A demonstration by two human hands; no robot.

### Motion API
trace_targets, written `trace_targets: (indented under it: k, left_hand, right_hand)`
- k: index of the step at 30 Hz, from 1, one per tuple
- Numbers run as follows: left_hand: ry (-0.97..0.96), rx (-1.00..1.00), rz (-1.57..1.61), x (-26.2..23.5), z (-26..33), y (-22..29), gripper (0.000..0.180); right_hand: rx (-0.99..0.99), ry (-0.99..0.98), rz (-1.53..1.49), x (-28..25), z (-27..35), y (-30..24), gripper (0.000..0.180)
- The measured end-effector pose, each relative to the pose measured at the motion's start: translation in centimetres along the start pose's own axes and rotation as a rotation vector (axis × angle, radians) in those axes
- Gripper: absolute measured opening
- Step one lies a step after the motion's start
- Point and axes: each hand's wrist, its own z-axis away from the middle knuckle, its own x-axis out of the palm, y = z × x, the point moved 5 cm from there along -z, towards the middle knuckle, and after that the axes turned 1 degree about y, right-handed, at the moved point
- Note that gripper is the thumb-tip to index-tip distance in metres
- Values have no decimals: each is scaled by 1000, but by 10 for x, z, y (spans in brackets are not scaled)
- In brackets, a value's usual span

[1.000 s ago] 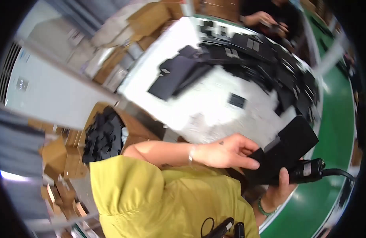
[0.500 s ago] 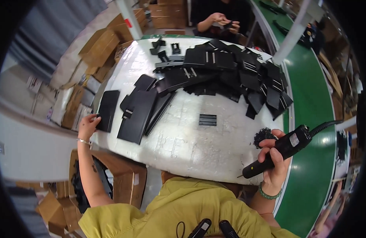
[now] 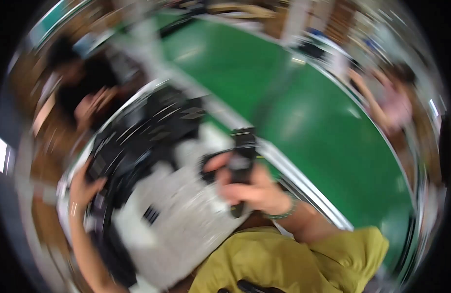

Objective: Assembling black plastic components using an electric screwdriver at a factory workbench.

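Note:
The picture is smeared by motion. In my right hand (image 3: 255,188) is a black electric screwdriver (image 3: 241,168), gripped around its body and held above the table's right side. My left hand (image 3: 84,188) reaches to the far left edge of the table, thumb and fingers apart, beside small black parts (image 3: 97,167) at the end of the pile. Whether it touches them is too blurred to tell. A heap of black plates (image 3: 152,122) covers the far side of the table. Near the middle lies a small black ribbed piece (image 3: 150,214). Dark flat panels (image 3: 110,254) lie by my left forearm.
The white-topped table (image 3: 181,229) adjoins a wide green conveyor belt (image 3: 308,132) on the right. A dark mound of small bits (image 3: 208,168) is partly behind my right hand. One person (image 3: 88,93) in black sits across the table; another (image 3: 394,105) in pink is beyond the belt.
My view has swung to the right, so the table sits turned and lower left. My left hand has left the flat panel and moved to the pile's far left end. The right hand keeps the screwdriver.

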Motion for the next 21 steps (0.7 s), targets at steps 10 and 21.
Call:
trace_targets:
  k: [10,21]
  left_hand:
    - [227,83,-151,-49,30,78,56]
    - [-80,-121,290,122,121,165,63]
  right_hand:
    - [-221,27,-167,-49,27,-28,35]
    - [-588,104,-190,-71,-16,-39,35]
